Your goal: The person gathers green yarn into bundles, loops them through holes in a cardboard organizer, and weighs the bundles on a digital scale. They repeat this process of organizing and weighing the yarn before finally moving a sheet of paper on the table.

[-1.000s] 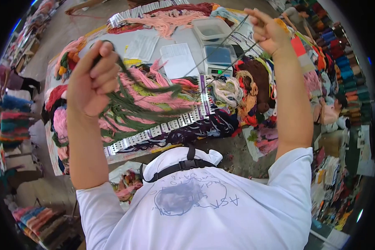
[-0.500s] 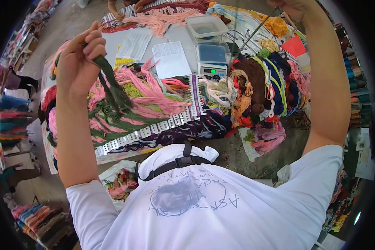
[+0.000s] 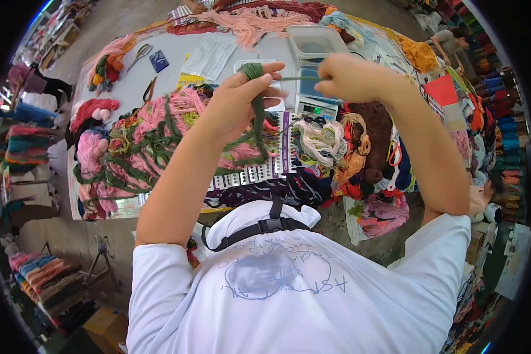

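Observation:
My left hand (image 3: 237, 100) is raised over the table with dark green yarn (image 3: 258, 127) looped over its fingers and a length hanging below the palm. A taut green strand runs from there to my right hand (image 3: 355, 78), whose fingers are closed on it in front of the digital scale (image 3: 317, 110). Under my left forearm lies a heap of pink yarn (image 3: 150, 144) mixed with more green strands. Beside it is a white and purple card with a row of holes (image 3: 287, 144).
White yarn (image 3: 320, 141) and brown yarn (image 3: 374, 135) lie right of the card. Behind the scale stands a clear plastic tub (image 3: 317, 40). Scissors (image 3: 138, 57) and a small blue packet (image 3: 159, 61) rest at the back left. Peach yarn (image 3: 265, 22) lies along the far edge, near another person's hand (image 3: 194, 7).
My left hand has moved right and turned, with the green yarn now over its fingers. My right hand has come down from the upper right towards it. The view has shifted slightly.

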The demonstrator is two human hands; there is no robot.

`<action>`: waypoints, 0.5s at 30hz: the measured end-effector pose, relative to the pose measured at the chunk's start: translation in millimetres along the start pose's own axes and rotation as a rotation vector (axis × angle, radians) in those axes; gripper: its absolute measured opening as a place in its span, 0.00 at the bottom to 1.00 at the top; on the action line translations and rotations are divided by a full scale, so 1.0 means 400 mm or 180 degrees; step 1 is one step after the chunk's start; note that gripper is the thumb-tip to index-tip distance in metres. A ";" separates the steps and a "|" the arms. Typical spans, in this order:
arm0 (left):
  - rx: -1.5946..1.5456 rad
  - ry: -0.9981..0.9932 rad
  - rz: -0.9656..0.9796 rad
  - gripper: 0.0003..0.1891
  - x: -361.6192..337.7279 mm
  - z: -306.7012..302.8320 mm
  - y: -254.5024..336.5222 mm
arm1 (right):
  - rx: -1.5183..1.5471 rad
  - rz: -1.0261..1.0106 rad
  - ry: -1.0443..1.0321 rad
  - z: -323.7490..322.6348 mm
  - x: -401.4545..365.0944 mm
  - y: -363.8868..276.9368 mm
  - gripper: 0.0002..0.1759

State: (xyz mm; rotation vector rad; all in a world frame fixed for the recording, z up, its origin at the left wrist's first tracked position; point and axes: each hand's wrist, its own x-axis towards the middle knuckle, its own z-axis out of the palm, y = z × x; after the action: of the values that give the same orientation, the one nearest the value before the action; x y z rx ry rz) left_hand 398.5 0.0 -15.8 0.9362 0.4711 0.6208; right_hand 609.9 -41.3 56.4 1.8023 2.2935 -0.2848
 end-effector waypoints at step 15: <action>-0.1139 -0.0247 -0.0452 0.28 -0.039 0.015 -0.043 | 0.5973 0.0119 0.0581 0.227 0.018 -0.179 0.07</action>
State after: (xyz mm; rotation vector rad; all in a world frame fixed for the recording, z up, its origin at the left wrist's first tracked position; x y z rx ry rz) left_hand 395.6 -21.5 -25.6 0.5793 0.3392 0.5162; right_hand 543.0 -76.8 -31.3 2.2180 1.8053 -3.0293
